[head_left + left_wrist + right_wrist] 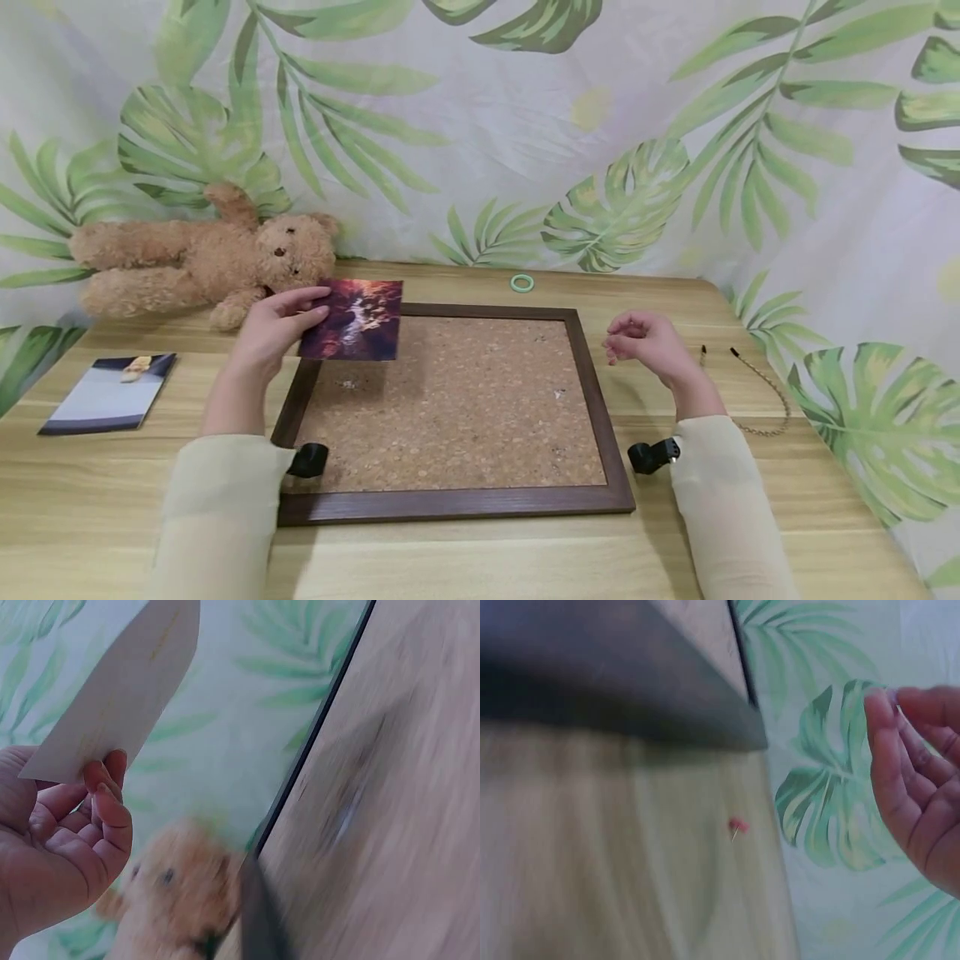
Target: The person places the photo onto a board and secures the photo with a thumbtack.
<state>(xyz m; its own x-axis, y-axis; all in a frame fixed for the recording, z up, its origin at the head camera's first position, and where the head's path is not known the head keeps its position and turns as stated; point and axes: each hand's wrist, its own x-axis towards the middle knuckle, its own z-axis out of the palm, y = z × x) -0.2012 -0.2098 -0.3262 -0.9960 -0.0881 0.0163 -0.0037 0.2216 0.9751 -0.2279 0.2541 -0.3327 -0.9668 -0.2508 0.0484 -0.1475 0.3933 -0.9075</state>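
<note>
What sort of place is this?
Probably a tabletop craft corner, perhaps at home or in a small studio: a wooden table with a leaf-print cloth behind it, a corkboard on top and a teddy bear lying nearby.

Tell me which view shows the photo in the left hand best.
Head view: the photo shows its colourful front. Left wrist shows only its pale back, cut off at the top; right wrist shows none of it.
</note>
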